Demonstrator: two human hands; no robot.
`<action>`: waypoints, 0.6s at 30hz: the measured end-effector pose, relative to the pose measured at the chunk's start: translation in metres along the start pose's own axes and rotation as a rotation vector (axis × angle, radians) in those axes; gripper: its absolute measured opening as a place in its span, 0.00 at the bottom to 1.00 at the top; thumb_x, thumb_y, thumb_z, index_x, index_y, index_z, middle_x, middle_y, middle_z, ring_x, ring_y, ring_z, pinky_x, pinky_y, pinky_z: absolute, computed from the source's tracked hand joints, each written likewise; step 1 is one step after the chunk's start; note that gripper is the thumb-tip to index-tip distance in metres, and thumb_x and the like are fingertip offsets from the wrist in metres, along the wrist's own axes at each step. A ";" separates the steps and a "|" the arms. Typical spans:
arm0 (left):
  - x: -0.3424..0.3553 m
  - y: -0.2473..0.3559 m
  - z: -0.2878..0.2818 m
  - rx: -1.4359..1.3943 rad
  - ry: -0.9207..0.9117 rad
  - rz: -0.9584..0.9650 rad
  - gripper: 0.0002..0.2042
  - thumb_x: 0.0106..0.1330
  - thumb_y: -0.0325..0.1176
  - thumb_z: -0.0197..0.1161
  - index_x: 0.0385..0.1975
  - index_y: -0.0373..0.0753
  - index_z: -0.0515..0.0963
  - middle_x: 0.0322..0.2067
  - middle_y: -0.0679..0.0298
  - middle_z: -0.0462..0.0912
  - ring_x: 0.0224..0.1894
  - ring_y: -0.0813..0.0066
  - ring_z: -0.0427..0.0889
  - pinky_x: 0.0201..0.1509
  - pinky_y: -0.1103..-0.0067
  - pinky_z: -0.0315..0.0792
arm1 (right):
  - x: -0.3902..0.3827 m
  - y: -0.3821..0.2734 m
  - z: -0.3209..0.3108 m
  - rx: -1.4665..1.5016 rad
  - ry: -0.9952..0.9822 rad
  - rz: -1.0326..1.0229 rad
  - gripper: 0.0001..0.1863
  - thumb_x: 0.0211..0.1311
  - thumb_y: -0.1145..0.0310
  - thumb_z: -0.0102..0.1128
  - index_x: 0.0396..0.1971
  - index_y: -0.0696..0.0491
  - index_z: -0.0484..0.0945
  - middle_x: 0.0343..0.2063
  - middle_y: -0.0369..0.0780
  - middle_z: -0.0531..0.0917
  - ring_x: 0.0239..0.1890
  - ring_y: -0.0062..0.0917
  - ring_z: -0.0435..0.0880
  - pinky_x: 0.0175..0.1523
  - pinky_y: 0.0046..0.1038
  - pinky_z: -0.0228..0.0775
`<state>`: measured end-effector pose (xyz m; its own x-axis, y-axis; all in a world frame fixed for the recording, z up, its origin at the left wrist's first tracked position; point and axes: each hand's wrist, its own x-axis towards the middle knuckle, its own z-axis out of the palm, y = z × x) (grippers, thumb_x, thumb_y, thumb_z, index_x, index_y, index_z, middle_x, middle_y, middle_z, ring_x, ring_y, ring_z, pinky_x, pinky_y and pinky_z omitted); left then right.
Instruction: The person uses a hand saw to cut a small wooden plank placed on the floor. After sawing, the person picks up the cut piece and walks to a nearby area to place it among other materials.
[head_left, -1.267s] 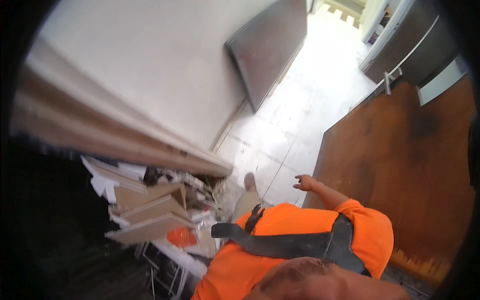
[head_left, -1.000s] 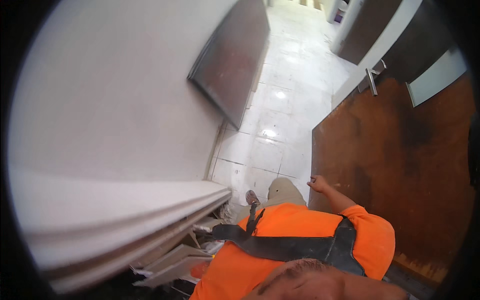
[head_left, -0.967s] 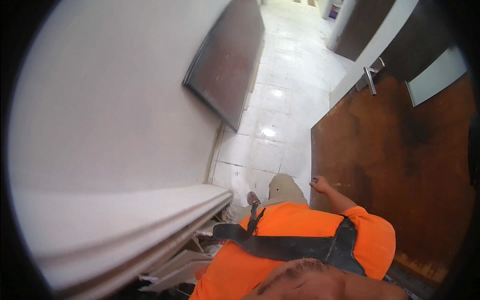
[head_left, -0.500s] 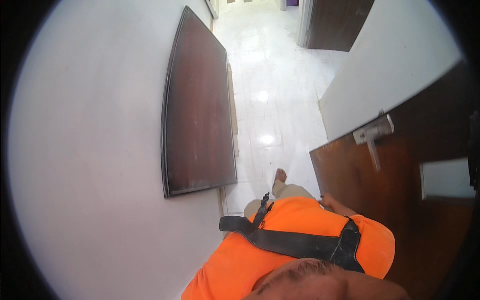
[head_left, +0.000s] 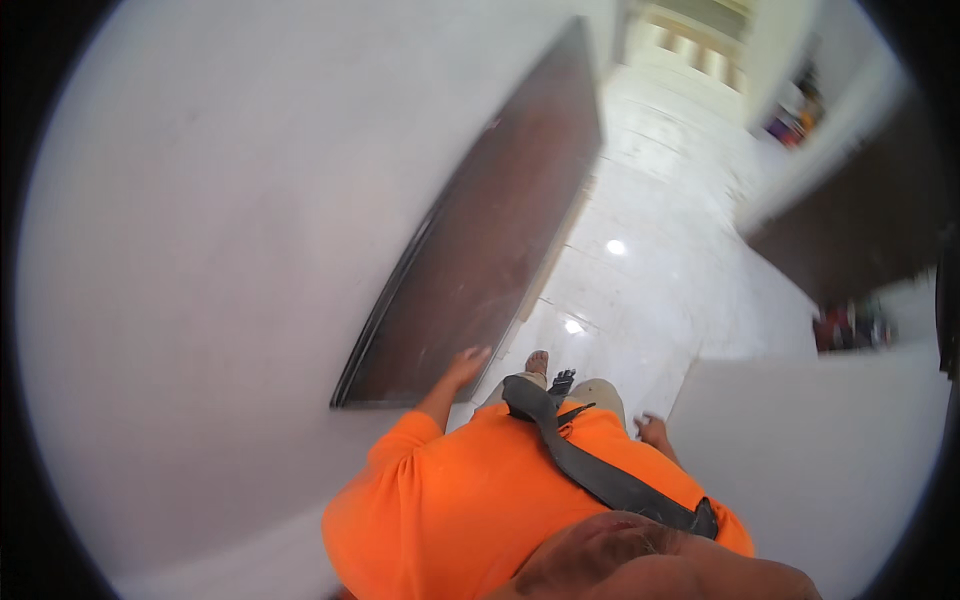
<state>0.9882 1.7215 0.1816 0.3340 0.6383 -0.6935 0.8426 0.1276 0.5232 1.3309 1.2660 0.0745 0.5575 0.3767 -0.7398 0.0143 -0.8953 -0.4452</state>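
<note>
My left hand (head_left: 467,366) hangs with its fingers loosely stretched, holding nothing. It passes in front of the lower part of a large reddish-brown panel (head_left: 478,225) with a black edge, which leans against the left wall. Whether the fingertips touch the panel, I cannot tell. At my right side, near a white wall, my right hand (head_left: 653,432) is low and free, its fingers slightly bent and apart. A black strap (head_left: 580,455) crosses my orange shirt (head_left: 480,490), its loose end over my front.
White floor tiles (head_left: 650,180) run ahead between the left wall (head_left: 220,220) and a white wall (head_left: 790,440) at right. A dark brown door (head_left: 860,215) stands at the right. Blurred coloured items (head_left: 797,118) lie beyond a far opening; others (head_left: 855,327) show below the door.
I have moved forward along the passage, and the view has turned. The nearer door with the handle has left view, my right hand is away from it, and my left hand has appeared.
</note>
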 end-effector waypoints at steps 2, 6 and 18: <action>-0.019 0.068 0.003 -0.211 0.019 0.043 0.38 0.70 0.61 0.60 0.70 0.36 0.69 0.64 0.50 0.77 0.65 0.59 0.77 0.65 0.67 0.72 | 0.017 0.010 -0.030 -0.468 -0.088 -0.233 0.36 0.58 0.52 0.73 0.59 0.61 0.76 0.36 0.52 0.89 0.34 0.37 0.90 0.44 0.38 0.82; -0.083 0.089 0.045 -0.645 0.117 0.072 0.40 0.71 0.61 0.60 0.71 0.34 0.66 0.62 0.47 0.79 0.64 0.59 0.78 0.67 0.72 0.70 | 0.084 -0.029 -0.064 -0.493 -0.277 -0.243 0.29 0.59 0.53 0.72 0.52 0.59 0.77 0.34 0.51 0.88 0.34 0.35 0.89 0.44 0.38 0.82; -0.341 -0.216 0.341 -1.299 0.837 -0.945 0.45 0.64 0.66 0.61 0.65 0.26 0.71 0.55 0.41 0.82 0.59 0.52 0.82 0.61 0.68 0.76 | 0.199 -0.255 -0.083 -0.644 -0.348 -0.284 0.17 0.61 0.55 0.68 0.28 0.54 0.77 0.28 0.45 0.85 0.34 0.27 0.87 0.43 0.36 0.81</action>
<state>0.8368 1.2175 0.1364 -0.6333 0.1267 -0.7635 -0.3661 0.8201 0.4398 1.5071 1.5495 0.0833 0.1699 0.5692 -0.8044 0.6548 -0.6753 -0.3395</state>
